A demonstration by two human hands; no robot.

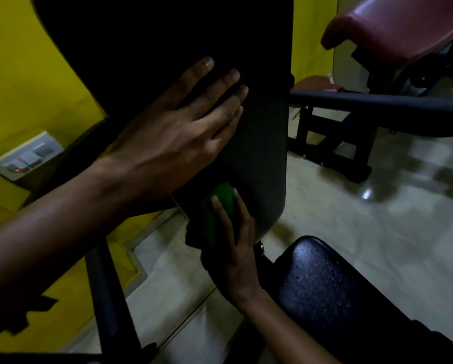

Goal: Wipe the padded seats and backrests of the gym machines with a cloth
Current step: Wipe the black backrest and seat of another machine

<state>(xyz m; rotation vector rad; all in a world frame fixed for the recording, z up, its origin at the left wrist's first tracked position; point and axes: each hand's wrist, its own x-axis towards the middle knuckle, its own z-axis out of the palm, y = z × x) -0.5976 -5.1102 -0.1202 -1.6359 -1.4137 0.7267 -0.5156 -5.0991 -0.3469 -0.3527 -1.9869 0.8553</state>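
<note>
A tall black padded backrest (259, 143) fills the upper middle of the head view. My left hand (178, 130) lies flat on it with fingers straight and spread. Lower down, my right hand (235, 248) presses a green cloth (214, 214) against the backrest's bottom edge with straight fingers. The black padded seat (322, 282) sits at the lower right, just right of my right wrist.
A dark red padded bench (393, 30) stands at the upper right over a black metal frame (351, 101). A yellow wall (23, 74) with a white switch plate (28, 156) is on the left. A black frame post (107, 298) rises from the pale tiled floor (351, 219).
</note>
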